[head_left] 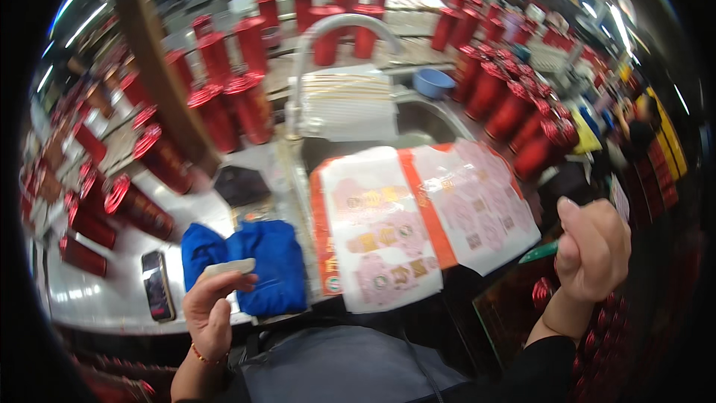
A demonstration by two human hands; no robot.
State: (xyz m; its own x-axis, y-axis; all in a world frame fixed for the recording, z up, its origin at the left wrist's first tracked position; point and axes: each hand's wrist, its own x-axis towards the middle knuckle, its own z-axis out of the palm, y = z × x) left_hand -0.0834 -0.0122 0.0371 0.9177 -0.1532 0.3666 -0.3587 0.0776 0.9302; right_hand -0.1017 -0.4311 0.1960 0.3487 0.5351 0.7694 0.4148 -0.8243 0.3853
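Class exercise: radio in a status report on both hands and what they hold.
Left hand pinching small pale flat piece over blue cloth. Right hand fisted on green-handled tool. Printed label sheets between.

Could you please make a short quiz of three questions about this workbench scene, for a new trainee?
1. True or false: the left hand holds a small pale flat piece over the blue cloth.
2. Which thing lies on the table just left of the blue cloth? A) a phone B) a blue bowl C) a red can
3. Fill in: the right hand is closed on a thin ____ object beside the printed sheets.

Key: 1 true; 2 A, the phone; 3 green.
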